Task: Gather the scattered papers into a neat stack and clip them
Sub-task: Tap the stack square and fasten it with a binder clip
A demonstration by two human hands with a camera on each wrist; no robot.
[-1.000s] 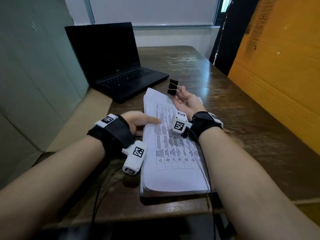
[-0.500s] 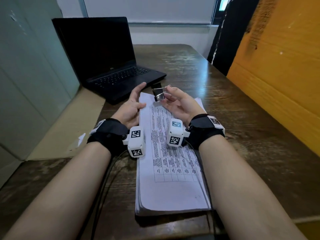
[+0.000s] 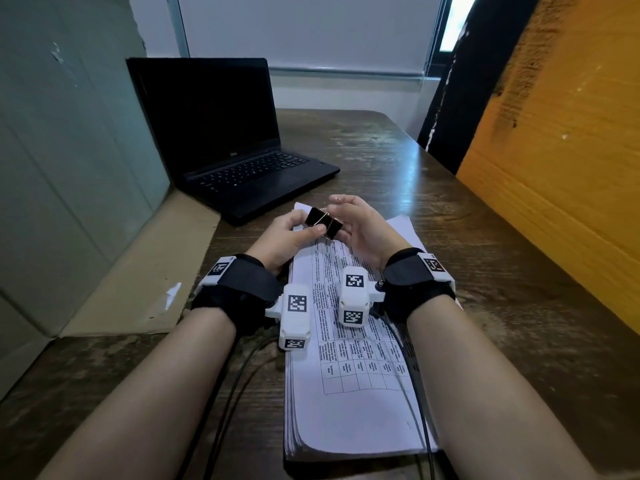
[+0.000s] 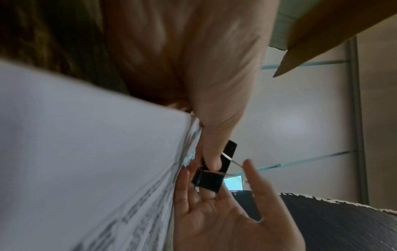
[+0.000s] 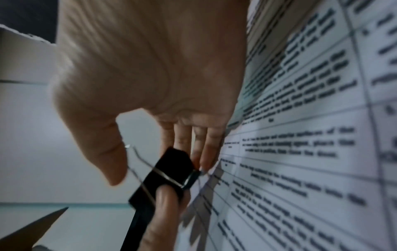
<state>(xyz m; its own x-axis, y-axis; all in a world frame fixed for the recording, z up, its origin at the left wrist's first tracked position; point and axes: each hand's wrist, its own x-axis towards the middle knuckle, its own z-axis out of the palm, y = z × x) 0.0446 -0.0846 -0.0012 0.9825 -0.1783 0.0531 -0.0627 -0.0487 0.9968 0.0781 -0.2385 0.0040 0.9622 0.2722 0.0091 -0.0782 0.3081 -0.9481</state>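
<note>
Bare forearms, black wrist straps (image 3: 242, 282) with white marker-tagged camera blocks (image 3: 295, 315), trailing black cables (image 3: 228, 403).

1. An office or study corner — a dark wooden desk (image 3: 467, 271) serves as the work surface.
2. An open black laptop (image 3: 228, 143) with a dark screen sits at the far left of the desk.
3. A stack of printed papers (image 3: 349, 410) with tables of text lies near the front edge — typical desk paperwork.
4. A plain pale wall (image 3: 304, 29) stands behind the desk.
5. Large sheets of cardboard (image 3: 571, 168) lean alongside.
</note>
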